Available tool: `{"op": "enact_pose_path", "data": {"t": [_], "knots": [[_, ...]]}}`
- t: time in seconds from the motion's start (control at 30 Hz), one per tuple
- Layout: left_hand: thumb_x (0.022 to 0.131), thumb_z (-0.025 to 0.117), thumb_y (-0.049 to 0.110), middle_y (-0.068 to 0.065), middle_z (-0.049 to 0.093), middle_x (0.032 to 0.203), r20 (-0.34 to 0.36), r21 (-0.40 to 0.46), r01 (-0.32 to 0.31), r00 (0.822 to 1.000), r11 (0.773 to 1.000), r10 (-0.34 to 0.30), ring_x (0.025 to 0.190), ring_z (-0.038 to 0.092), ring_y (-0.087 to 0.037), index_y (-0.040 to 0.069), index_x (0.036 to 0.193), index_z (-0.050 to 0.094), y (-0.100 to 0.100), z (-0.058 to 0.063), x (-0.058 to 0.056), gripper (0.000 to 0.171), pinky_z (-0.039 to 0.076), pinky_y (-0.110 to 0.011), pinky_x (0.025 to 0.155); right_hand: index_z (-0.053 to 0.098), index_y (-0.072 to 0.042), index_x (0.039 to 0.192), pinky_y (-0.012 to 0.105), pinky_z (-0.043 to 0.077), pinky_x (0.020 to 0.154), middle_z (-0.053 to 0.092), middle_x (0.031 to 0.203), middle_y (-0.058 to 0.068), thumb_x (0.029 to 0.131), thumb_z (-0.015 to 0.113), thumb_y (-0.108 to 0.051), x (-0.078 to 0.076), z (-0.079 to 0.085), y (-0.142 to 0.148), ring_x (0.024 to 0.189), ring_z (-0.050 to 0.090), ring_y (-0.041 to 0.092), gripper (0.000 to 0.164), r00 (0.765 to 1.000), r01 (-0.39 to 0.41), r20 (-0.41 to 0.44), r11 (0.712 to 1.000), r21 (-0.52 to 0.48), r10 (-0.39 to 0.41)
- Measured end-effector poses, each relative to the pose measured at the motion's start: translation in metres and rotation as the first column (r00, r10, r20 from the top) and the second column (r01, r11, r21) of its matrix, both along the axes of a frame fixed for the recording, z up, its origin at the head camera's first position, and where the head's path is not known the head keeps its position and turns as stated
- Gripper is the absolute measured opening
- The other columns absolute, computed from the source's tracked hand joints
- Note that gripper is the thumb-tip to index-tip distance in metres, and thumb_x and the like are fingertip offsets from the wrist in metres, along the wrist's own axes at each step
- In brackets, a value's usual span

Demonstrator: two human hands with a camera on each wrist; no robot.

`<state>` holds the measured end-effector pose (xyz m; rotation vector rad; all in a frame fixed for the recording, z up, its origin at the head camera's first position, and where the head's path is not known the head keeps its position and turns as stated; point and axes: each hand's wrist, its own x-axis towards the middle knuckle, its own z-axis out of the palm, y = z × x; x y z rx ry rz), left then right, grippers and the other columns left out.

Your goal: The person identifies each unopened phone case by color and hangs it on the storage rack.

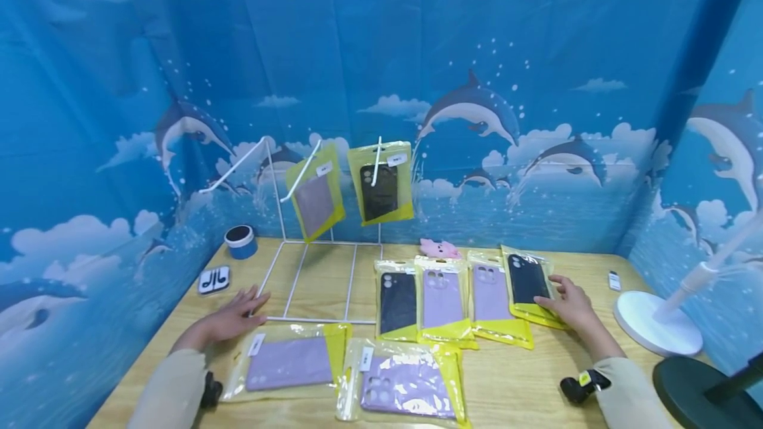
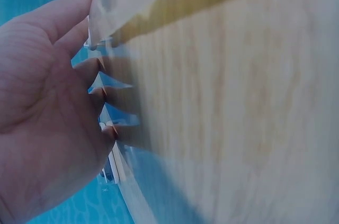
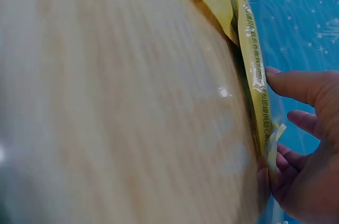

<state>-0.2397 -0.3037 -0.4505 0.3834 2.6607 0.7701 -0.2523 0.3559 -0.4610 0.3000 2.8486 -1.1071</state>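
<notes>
At the right end of a row of bagged phone cases, my right hand point(image 1: 569, 303) pinches the edge of a packaged black phone case point(image 1: 527, 280). Its thumb point(image 3: 288, 83) lies on the yellow lower part, and the other fingers curl at the bag's side. That bag overlaps a packaged lilac phone case point(image 1: 490, 290). My left hand point(image 1: 235, 315) rests on the table by the front left corner of a white wire rack point(image 1: 286, 283), fingers loosely extended. Close to it lies another packaged lilac case point(image 1: 289, 363). Two bagged cases hang from the rack's hooks, one lilac point(image 1: 314, 204), one black point(image 1: 379, 190).
Earphones in a clear box point(image 1: 213, 279) and a blue round container point(image 1: 241, 242) stand at the left. A pink plush-like item point(image 1: 440, 248) lies behind the row. On the right are a white stand base point(image 1: 656, 323), a black base point(image 1: 703, 389) and a small white item point(image 1: 614, 281).
</notes>
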Motion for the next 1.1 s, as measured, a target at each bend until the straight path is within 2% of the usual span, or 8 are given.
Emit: {"op": "enact_pose_path", "data": {"t": [0.13,0.27,0.43,0.63,0.73,0.87,0.97,1.1], "knots": [[0.098,0.048,0.04,-0.03,0.003,0.152,0.009,-0.008,-0.003,1.0,1.0,0.003,0.135,-0.006,-0.055,0.003,0.146,0.03,0.001,0.001,0.0,0.064,-0.003,-0.073,0.101,0.021,0.007,0.143,0.064,0.026,0.102,0.021,0.138,0.042,0.092,0.06,-0.031,-0.002,-0.003,-0.001,0.125,0.025,0.056,0.075,1.0,0.014,0.025,0.998,-0.064,-0.012],[0.098,0.048,0.04,-0.03,0.003,0.152,0.007,-0.008,-0.006,1.0,1.0,0.006,0.135,-0.007,-0.054,0.003,0.146,0.03,0.001,0.003,0.001,0.063,-0.004,-0.073,0.101,0.038,0.008,0.133,0.053,0.04,0.088,0.038,0.124,0.036,0.094,0.056,-0.016,0.0,-0.007,-0.003,0.109,0.04,0.046,0.05,0.997,0.068,-0.023,0.992,-0.111,-0.071],[0.097,0.049,0.038,-0.031,0.004,0.151,-0.006,-0.004,-0.001,1.0,1.0,0.001,0.135,-0.006,-0.055,0.002,0.145,0.032,0.003,0.005,0.003,0.063,-0.003,-0.073,0.102,0.051,0.009,0.117,0.043,0.04,0.078,0.046,0.109,0.027,0.094,0.045,-0.004,0.006,-0.011,-0.006,0.097,0.042,0.036,0.027,0.982,0.165,-0.074,0.977,-0.138,-0.176],[0.098,0.049,0.037,-0.032,0.004,0.151,-0.011,0.003,0.001,1.0,1.0,-0.001,0.135,-0.005,-0.056,0.001,0.145,0.032,0.004,0.005,0.004,0.062,-0.004,-0.073,0.101,0.052,0.012,0.114,0.038,0.038,0.082,0.048,0.115,0.027,0.093,0.046,-0.003,0.023,0.002,-0.007,0.1,0.041,0.031,0.027,0.958,0.178,-0.187,0.961,-0.209,-0.218],[0.097,0.049,0.037,-0.032,0.005,0.151,-0.017,0.004,0.003,1.0,1.0,-0.003,0.135,-0.005,-0.056,0.001,0.145,0.032,0.004,0.005,0.003,0.062,-0.004,-0.073,0.101,0.056,0.01,0.108,0.026,0.043,0.072,0.058,0.099,0.013,0.094,0.051,-0.006,0.034,0.015,-0.009,0.087,0.048,0.017,0.021,0.938,0.144,-0.276,0.961,-0.236,-0.208],[0.097,0.049,0.038,-0.032,0.004,0.151,-0.019,0.006,0.009,1.0,1.0,-0.008,0.134,-0.005,-0.056,0.002,0.145,0.032,0.004,0.004,0.003,0.063,-0.004,-0.074,0.1,0.062,0.0,0.097,0.014,0.044,0.058,0.057,0.083,-0.016,0.093,0.056,-0.003,0.049,0.039,-0.027,0.071,0.049,0.0,0.008,0.889,0.009,-0.422,0.927,-0.374,-0.178],[0.097,0.05,0.037,-0.032,0.005,0.151,-0.025,0.0,0.014,1.0,1.0,-0.014,0.134,-0.005,-0.056,0.002,0.145,0.032,0.003,0.003,0.003,0.062,-0.003,-0.074,0.1,0.064,-0.001,0.093,0.009,0.045,0.062,0.059,0.088,-0.018,0.09,0.056,0.007,0.06,0.062,-0.054,0.077,0.053,-0.002,0.011,0.819,-0.18,-0.562,0.877,-0.445,-0.117],[0.097,0.05,0.037,-0.032,0.005,0.151,-0.028,-0.001,0.015,0.999,1.0,-0.015,0.134,-0.004,-0.057,0.001,0.145,0.032,0.002,0.002,0.002,0.062,-0.002,-0.074,0.1,0.061,0.008,0.092,0.012,0.046,0.061,0.06,0.093,-0.006,0.086,0.054,0.017,0.073,0.093,-0.1,0.078,0.054,0.004,0.014,0.705,-0.417,-0.709,0.825,-0.381,0.029]]}}
